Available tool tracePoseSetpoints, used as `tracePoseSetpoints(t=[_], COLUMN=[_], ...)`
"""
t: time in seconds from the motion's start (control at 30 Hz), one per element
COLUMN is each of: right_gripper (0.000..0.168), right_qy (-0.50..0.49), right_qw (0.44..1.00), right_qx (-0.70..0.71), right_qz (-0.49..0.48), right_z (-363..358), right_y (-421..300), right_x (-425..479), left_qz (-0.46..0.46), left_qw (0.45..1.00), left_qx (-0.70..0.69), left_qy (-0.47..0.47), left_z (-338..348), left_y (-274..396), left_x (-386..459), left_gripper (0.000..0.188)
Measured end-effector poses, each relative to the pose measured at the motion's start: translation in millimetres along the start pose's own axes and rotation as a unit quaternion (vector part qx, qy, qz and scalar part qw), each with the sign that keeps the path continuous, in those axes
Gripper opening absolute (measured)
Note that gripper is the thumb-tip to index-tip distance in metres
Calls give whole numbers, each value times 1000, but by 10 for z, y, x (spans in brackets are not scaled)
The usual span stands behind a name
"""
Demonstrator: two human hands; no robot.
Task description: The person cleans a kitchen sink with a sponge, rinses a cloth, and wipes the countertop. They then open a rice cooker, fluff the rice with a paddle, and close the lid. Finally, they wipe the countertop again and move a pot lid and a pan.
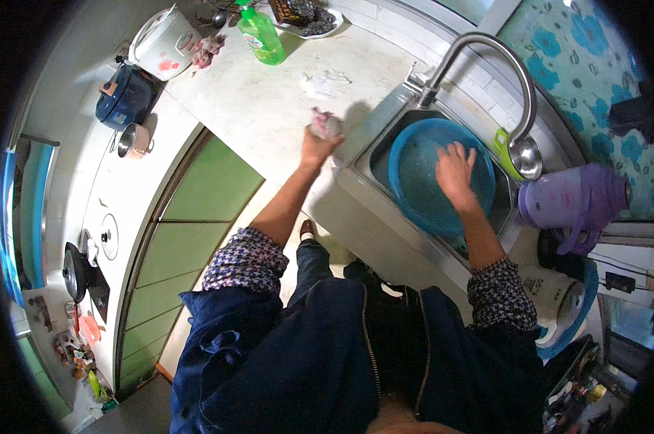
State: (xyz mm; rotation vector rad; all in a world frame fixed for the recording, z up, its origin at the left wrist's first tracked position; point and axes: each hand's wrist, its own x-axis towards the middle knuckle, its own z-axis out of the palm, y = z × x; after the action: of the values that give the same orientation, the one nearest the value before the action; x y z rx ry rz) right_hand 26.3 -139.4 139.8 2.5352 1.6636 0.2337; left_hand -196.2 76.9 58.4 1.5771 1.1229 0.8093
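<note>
My left hand (319,147) grips a bunched pink and greyish cloth (325,125) above the pale countertop (240,103), just left of the sink. My right hand (456,171) is over the round blue plastic basin (396,187), its fingers apart and holding nothing that I can see. Whether the fingertips touch the water (422,179) is hard to tell. The basin stands inside the stainless steel sink (362,163). Over the far side of the sink curves a gooseneck tap (484,39). A crumpled, whitish translucent piece (327,82) lies on the counter beyond my left hand.
A green pump bottle (262,40), a pink rag (207,51), a white lidded bucket (164,49), a dark blue cooker (123,97) and a small pot (134,142) stand along the counter. Right of the sink are a metal bowl-shaped piece (525,157) and a purple jug (566,198).
</note>
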Motion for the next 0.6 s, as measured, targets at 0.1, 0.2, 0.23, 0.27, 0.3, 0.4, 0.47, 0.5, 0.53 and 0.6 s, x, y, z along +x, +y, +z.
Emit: tracePoseSetpoints(t=[0.1, 0.2, 0.23, 0.27, 0.3, 0.4, 0.47, 0.5, 0.53, 0.6], right_gripper=[31, 32, 33, 33, 33, 34, 40, 41, 43, 41], right_qy=[-27, 38, 29, 29, 27, 55, 93, 65, 35, 50], right_qw=[940, 911, 904, 907, 910, 920, 918, 931, 941, 915], right_qx=[339, 406, 424, 418, 413, 381, 354, 313, 274, 318], right_qz=[-25, -65, -45, -26, -5, 70, 152, 174, 194, 244], right_z=[124, 270, 337, 391, 477, 581, 589, 599, 612, 877], right_y=[-371, -904, -1072, -1220, -1341, -1600, -1781, -1878, -1990, -2093], right_x=[565, 1123, 1296, 1489, 1682, 2219, 2478, 2569, 2638, 2719], left_qz=[-51, -29, -47, -21, 5, 64, 84, 91, 97, 147], left_qw=[995, 997, 995, 990, 982, 973, 971, 968, 965, 971], left_qx=[-72, -26, 42, 98, 154, 196, 208, 219, 234, 187], left_qy=[51, 67, 83, 95, 105, 102, 86, 75, 65, 33], left_z=[-576, -1017, -1156, -1281, -1386, -1683, -1859, -1931, -2003, -1997], left_y=[-302, -264, -319, -380, -439, -382, -289, -290, -266, -181], left_x=[347, 515, 570, 600, 598, 490, 441, 428, 402, 452], left_gripper=[38, 63, 73, 77, 81, 71, 62, 58, 55, 43])
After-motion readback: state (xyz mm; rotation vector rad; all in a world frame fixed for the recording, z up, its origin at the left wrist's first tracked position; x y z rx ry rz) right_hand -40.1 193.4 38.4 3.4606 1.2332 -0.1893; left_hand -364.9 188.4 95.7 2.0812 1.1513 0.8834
